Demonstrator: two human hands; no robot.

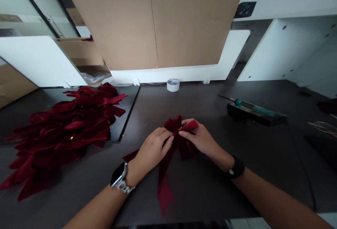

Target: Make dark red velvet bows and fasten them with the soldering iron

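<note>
A dark red velvet ribbon bow (173,125) lies on the dark table (210,180) in front of me, its tails trailing toward the near edge. My left hand (152,149) pinches the bow's middle from the left. From the right, my right hand (198,138) grips the same middle, fingers over the right loop. The fingertips of both hands meet at the knot, where a small gold speck shows. A watch sits on my left wrist and a dark beaded band on my right.
A big heap of red velvet bows (60,134) covers the table's left side. A white tape roll (173,85) stands at the back. A teal-handled soldering iron (250,108) rests on a black stand at the right. Cardboard panels and white boards rise behind.
</note>
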